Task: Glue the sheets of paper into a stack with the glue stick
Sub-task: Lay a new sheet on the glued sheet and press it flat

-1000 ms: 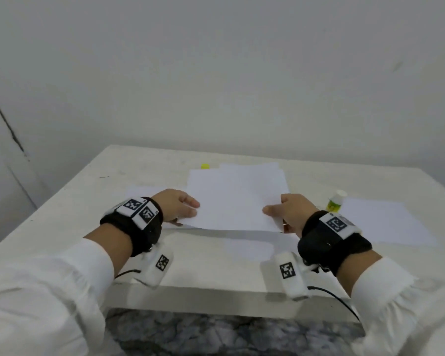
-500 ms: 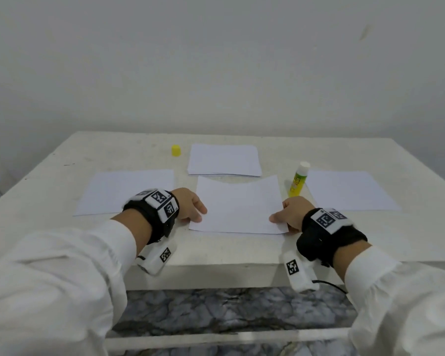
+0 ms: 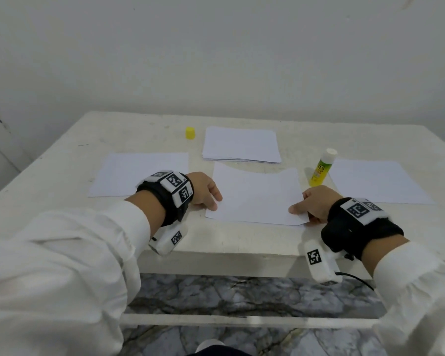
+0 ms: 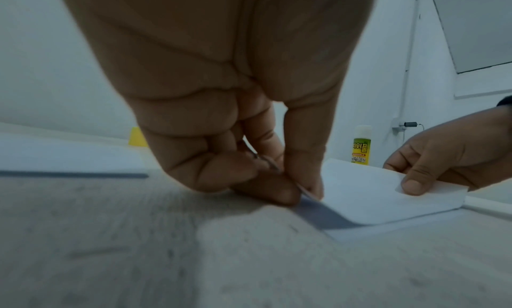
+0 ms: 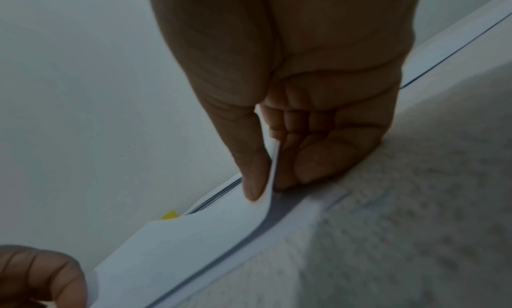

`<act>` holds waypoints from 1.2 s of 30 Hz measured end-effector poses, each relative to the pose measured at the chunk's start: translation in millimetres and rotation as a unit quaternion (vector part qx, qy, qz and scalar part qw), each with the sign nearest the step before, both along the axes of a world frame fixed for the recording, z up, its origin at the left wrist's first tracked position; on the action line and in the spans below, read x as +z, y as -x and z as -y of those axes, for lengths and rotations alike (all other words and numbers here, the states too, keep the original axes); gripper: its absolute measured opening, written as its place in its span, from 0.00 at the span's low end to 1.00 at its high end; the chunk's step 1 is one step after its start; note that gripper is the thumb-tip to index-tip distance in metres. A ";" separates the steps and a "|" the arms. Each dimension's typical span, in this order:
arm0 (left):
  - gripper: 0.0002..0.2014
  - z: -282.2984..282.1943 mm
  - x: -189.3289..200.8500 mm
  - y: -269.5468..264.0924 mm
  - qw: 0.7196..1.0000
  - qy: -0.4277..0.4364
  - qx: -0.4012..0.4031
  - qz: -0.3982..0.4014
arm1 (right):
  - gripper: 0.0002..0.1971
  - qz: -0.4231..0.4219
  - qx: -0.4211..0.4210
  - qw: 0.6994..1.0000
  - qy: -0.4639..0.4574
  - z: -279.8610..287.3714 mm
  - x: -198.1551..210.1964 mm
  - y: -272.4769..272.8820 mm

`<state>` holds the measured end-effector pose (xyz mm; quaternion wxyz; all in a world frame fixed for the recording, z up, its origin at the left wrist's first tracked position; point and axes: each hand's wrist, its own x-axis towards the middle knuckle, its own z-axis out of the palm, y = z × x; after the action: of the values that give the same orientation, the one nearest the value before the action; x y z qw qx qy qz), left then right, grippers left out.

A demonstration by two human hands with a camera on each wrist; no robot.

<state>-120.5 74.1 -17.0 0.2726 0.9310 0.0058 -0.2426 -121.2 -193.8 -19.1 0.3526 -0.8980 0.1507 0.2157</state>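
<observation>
A white sheet of paper (image 3: 254, 197) sags in the middle near the table's front edge, with another sheet (image 4: 349, 236) lying flat beneath it. My left hand (image 3: 206, 194) pinches its near left corner (image 4: 310, 192) between thumb and fingers. At the near right corner my right hand (image 3: 311, 204) pinches the sheet (image 5: 194, 229) between thumb and fingers. An uncapped glue stick (image 3: 321, 168) with a yellow-green label stands upright just right of the sheet, also visible as the glue stick (image 4: 360, 148) in the left wrist view. Its yellow cap (image 3: 190, 132) stands farther back.
A small stack of paper (image 3: 240, 145) lies behind the held sheet. Single sheets lie at the left (image 3: 139, 173) and at the right (image 3: 375, 181). The white table (image 3: 62, 155) meets a wall at the back; marbled floor shows below its front edge.
Both hands have brought the sheet down from in front of the stack to the table's near middle. The head view has tilted downward.
</observation>
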 end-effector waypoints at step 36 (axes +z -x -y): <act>0.12 6.5 -1.2 11.3 0.998 -0.060 -0.009 0.027 | 0.13 -0.041 0.116 0.990 0.076 16.2 19.0 -3.8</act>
<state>-131.7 67.6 -18.2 0.2144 0.9518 0.0048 -0.2194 -117.4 -210.0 -0.1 0.2499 -0.9239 0.0760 0.2796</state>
